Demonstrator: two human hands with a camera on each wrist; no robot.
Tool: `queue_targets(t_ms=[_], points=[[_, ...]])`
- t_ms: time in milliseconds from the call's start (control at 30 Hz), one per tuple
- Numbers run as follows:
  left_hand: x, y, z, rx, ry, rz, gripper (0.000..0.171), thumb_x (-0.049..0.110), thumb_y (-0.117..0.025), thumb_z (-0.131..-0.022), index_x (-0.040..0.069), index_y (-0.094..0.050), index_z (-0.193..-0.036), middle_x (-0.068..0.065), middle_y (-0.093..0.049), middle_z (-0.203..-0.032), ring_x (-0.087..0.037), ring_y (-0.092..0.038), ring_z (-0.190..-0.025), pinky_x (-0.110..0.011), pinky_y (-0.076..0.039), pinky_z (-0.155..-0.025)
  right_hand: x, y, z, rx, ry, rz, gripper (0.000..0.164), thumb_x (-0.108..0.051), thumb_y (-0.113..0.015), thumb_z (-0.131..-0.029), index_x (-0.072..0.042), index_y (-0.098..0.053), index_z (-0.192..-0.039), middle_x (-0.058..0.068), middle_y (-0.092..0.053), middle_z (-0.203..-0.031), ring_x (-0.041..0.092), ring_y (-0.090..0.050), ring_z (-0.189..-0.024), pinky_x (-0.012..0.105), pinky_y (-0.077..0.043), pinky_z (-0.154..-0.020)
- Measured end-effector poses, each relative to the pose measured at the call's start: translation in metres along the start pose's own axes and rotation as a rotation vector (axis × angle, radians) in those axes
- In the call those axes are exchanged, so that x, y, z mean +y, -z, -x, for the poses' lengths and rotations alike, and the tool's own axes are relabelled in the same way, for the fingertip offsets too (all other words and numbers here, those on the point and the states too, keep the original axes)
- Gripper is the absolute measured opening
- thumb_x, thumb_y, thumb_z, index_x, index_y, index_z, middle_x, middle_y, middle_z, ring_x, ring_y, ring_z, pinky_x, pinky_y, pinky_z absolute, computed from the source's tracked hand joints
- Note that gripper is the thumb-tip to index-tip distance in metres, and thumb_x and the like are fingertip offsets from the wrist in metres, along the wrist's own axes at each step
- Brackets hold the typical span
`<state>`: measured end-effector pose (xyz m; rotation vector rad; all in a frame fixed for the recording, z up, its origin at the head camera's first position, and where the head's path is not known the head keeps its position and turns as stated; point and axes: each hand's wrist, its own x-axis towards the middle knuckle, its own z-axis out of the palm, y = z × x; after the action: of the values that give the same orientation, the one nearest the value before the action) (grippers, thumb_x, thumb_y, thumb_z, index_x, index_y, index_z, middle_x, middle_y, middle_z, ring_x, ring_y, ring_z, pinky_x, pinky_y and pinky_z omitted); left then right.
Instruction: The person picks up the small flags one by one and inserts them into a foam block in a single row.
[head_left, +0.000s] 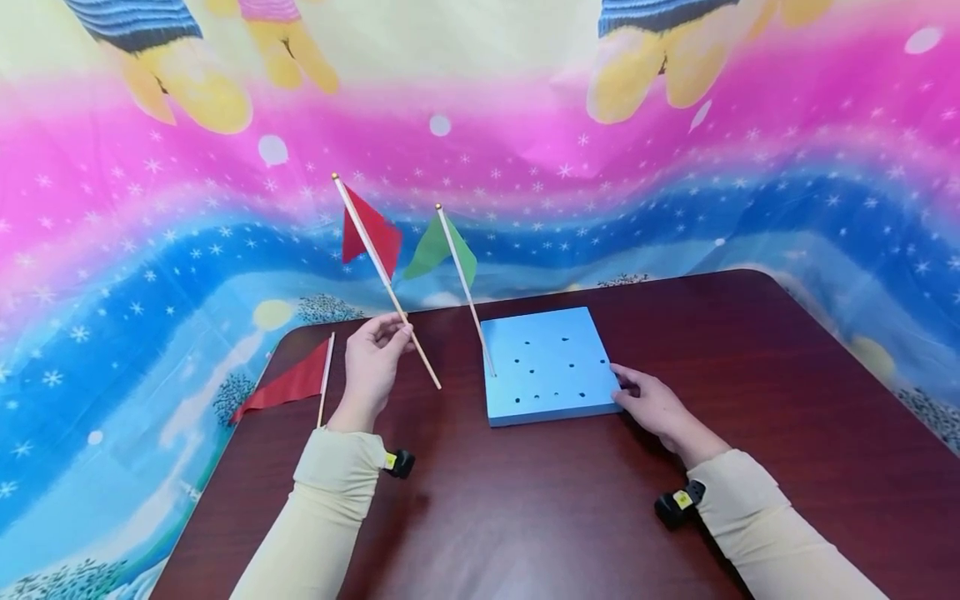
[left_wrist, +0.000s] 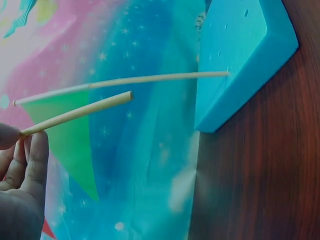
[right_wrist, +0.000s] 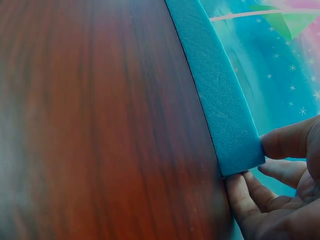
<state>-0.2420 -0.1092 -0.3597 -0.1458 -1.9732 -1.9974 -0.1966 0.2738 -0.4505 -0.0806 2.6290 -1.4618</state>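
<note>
My left hand (head_left: 372, 364) pinches the bare wooden lower part of a small red flag's (head_left: 372, 229) pole between thumb and fingers. The pole leans up to the left, and its lower end hangs above the table, left of a light blue foam board (head_left: 551, 387). In the left wrist view that pole end (left_wrist: 127, 96) is free. A green flag (head_left: 463, 250) stands tilted in the board near its left edge. My right hand (head_left: 656, 406) holds the board's right edge near the front corner, fingertips (right_wrist: 239, 192) against its side.
Another red flag (head_left: 300, 379) is at the table's left side, partly hidden behind my left forearm. Several small dark holes dot the board's top. The dark wooden table (head_left: 517, 508) backs onto a colourful printed cloth (head_left: 525, 175).
</note>
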Motion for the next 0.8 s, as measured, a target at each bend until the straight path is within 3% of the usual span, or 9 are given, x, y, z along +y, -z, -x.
queue_targets(t_ms=[167, 367, 533, 800], points=[[0.004, -0.015, -0.001, -0.018, -0.066, -0.060, 0.021, -0.009, -0.065, -0.095, -0.016, -0.066, -0.114, -0.004, -0.069, -0.088, -0.007, -0.067, -0.074, -0.027, -0.059, -0.074, -0.001, 0.000, 0.000, 0.004, 0.006, -0.001, 0.058, -0.007, -0.054, -0.105, 0.009, -0.032, -0.156, 0.035, -0.045, -0.145, 0.047, -0.049, -0.127, 0.058, -0.045, -0.105], [0.009, -0.033, 0.002, -0.040, -0.140, -0.111, 0.018, -0.009, -0.065, -0.094, -0.015, -0.067, -0.111, -0.015, -0.070, -0.093, -0.021, -0.068, -0.075, -0.025, -0.058, -0.072, 0.000, -0.001, 0.000, 0.006, 0.001, -0.002, 0.057, -0.006, -0.054, -0.105, 0.009, -0.032, -0.156, 0.036, -0.042, -0.147, 0.046, -0.049, -0.126, 0.057, -0.044, -0.106], [0.008, -0.045, 0.002, -0.050, -0.168, -0.095, 0.018, -0.009, -0.065, -0.094, -0.016, -0.067, -0.111, -0.017, -0.070, -0.093, -0.014, -0.066, -0.074, -0.023, -0.058, -0.071, 0.000, -0.001, 0.001, 0.007, -0.003, 0.003, 0.057, -0.007, -0.054, -0.105, 0.008, -0.032, -0.156, 0.036, -0.041, -0.149, 0.046, -0.048, -0.127, 0.058, -0.044, -0.106], [0.010, -0.064, 0.005, -0.119, -0.214, -0.151, 0.018, -0.006, -0.066, -0.095, -0.012, -0.069, -0.112, -0.023, -0.068, -0.099, -0.028, -0.068, -0.085, -0.024, -0.058, -0.077, 0.001, -0.001, 0.000, 0.008, 0.001, -0.009, 0.057, -0.006, -0.053, -0.106, 0.008, -0.032, -0.157, 0.036, -0.040, -0.149, 0.046, -0.048, -0.129, 0.057, -0.044, -0.106]])
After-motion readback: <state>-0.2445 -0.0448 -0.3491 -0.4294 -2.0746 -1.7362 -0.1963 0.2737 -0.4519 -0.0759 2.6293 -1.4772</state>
